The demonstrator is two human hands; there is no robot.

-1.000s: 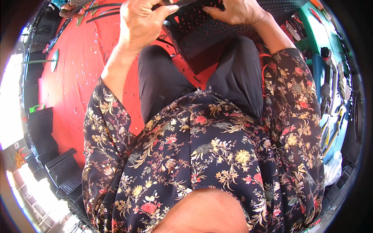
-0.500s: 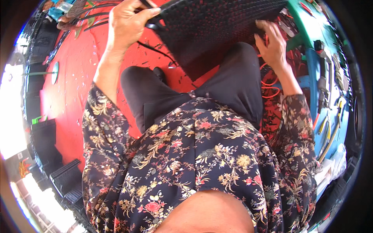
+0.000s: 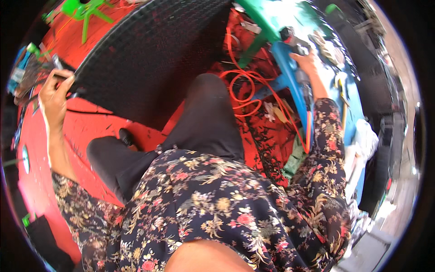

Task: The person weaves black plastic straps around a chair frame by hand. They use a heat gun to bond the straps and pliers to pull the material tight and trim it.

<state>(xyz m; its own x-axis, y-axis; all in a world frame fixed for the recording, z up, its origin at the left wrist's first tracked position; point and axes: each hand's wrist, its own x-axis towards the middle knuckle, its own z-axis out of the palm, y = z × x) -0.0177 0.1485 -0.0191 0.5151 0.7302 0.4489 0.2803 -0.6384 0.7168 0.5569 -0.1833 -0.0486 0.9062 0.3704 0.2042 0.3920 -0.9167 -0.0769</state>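
My left hand [image 3: 56, 93] is closed at the left corner of a large black woven panel [image 3: 149, 59], pinching a dark strip there. The panel leans across my knees, its lower corner near the red floor. At the right, my right hand [image 3: 308, 63] is curled over the middle of an air tool [image 3: 304, 80] with a dark handle. This tool lies along the edge of a blue table [image 3: 290, 68], and an orange hose [image 3: 244, 75] is near its lower end. Motion slightly blurs the right fingers.
Yellow-handled pliers [image 3: 340, 84] and a white plastic bag [image 3: 364, 140] lie farther right on the blue surface. A green table [image 3: 260, 20] stands beyond it. Black scraps litter the red floor [image 3: 90, 127]. A small green chair [image 3: 86, 11] is at the far left.
My view has swung right. My right hand has gone from beside the panel to the air tool on the blue table. My left hand stays at the panel's corner.
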